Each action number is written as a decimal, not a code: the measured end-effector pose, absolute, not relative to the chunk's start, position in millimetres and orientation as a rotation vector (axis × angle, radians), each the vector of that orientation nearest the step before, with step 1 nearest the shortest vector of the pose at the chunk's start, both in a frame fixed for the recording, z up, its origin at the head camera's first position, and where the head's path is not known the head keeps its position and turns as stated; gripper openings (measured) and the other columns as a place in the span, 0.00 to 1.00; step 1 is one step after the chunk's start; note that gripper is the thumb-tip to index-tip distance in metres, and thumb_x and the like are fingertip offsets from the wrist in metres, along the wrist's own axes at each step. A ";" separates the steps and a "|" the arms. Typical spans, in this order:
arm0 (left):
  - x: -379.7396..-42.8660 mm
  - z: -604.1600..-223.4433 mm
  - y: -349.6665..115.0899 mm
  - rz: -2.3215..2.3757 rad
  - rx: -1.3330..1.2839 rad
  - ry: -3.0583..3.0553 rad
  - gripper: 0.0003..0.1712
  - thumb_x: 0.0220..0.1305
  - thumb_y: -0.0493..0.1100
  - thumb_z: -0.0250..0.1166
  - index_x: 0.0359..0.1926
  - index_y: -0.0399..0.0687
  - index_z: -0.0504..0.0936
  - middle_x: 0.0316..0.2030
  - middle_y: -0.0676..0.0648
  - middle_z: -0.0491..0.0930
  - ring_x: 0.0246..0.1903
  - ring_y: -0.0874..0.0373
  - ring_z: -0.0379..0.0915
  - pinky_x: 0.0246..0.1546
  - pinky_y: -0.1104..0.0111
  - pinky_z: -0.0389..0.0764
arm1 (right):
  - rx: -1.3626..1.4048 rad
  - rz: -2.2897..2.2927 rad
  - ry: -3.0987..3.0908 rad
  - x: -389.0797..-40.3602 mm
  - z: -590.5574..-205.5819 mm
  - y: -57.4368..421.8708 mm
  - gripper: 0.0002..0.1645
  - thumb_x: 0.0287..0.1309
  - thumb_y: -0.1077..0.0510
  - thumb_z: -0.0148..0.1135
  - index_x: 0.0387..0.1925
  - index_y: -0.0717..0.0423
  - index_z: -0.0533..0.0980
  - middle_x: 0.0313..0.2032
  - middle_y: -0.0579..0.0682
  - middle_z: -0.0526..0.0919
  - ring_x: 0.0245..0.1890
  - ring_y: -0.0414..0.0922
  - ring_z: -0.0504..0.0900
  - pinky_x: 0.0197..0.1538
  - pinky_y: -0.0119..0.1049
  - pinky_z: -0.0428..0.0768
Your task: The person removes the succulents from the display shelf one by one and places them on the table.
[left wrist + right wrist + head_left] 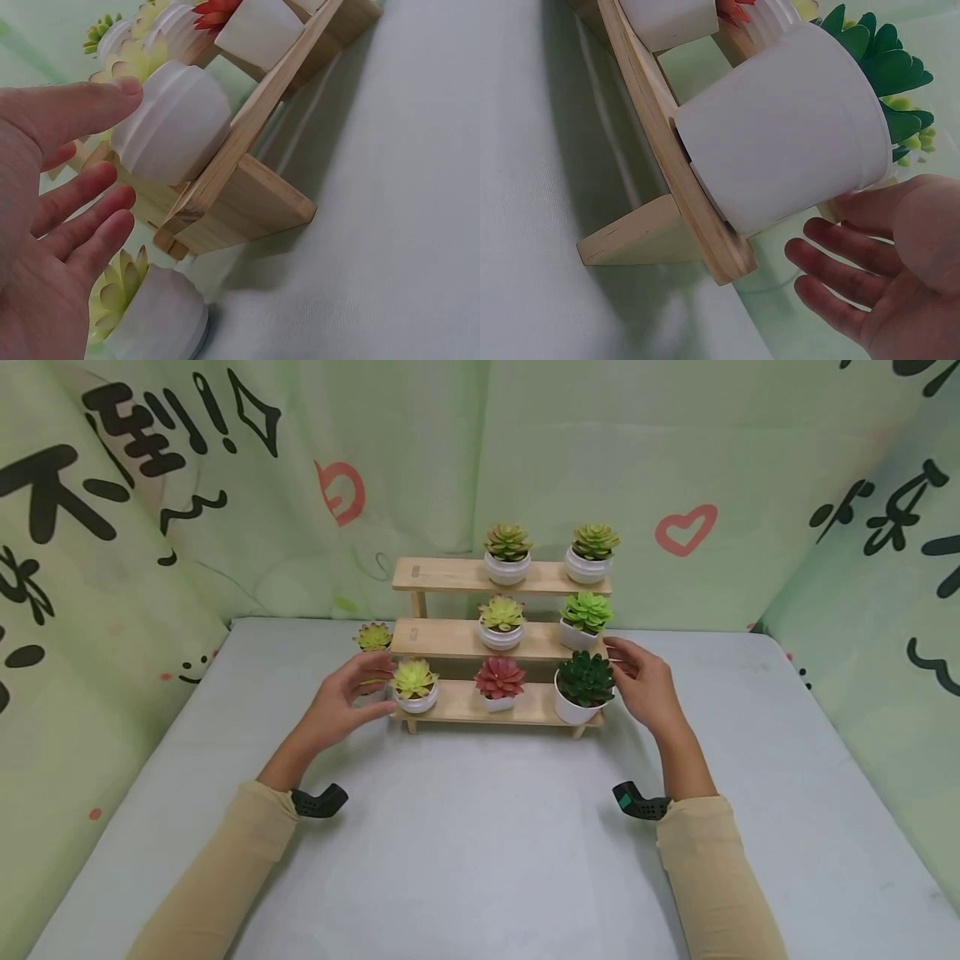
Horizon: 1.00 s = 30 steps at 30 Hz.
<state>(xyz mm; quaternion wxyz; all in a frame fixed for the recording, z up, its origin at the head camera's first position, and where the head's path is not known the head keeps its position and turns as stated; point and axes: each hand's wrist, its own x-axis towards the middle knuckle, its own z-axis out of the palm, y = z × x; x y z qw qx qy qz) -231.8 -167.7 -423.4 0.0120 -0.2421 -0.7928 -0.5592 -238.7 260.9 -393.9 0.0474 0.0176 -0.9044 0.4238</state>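
A three-tier wooden stand (457,703) holds several small potted succulents. My left hand (348,697) is at the left end of the bottom tier, its fingers spread and its thumb right at a yellow-green succulent in a ridged white pot (176,124). At the right end, my right hand (642,685) has its fingers extended beside a dark green succulent (585,678) in a larger white pot (780,127). Its thumb is partly hidden behind that pot. Between them stands a red succulent (500,677) in a small white pot.
Two succulents top each of the upper shelves (450,575). Left of the stand, a yellow-green succulent (373,637) is partly hidden by my left hand; a white pot (161,315) sits on the tabletop (480,843). A printed green curtain (420,460) hangs behind.
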 end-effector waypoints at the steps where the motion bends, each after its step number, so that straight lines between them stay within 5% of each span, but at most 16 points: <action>1: -231.3 -422.8 -166.7 -1.738 -0.750 -2.481 0.39 0.56 0.34 0.71 0.67 0.42 0.65 0.60 0.40 0.72 0.59 0.47 0.70 0.62 0.60 0.75 | 0.054 1.294 -2.758 -238.7 -393.9 260.9 0.26 0.71 0.62 0.49 0.68 0.57 0.64 0.63 0.63 0.73 0.62 0.58 0.75 0.62 0.51 0.75; 10: -230.9 -423.7 -159.2 -1.716 -0.747 -2.482 0.40 0.54 0.34 0.72 0.67 0.44 0.65 0.63 0.41 0.70 0.60 0.50 0.69 0.61 0.64 0.76 | 0.066 1.300 -2.751 -238.9 -394.4 261.0 0.26 0.71 0.62 0.49 0.68 0.58 0.64 0.62 0.64 0.73 0.62 0.58 0.74 0.62 0.51 0.75; 30: -234.6 -425.3 -148.5 -1.669 -0.661 -2.606 0.43 0.54 0.42 0.73 0.69 0.50 0.64 0.66 0.45 0.66 0.63 0.49 0.65 0.64 0.52 0.72 | 0.026 1.307 -2.756 -237.9 -393.9 260.1 0.26 0.71 0.60 0.49 0.69 0.56 0.65 0.63 0.63 0.73 0.62 0.58 0.74 0.63 0.52 0.75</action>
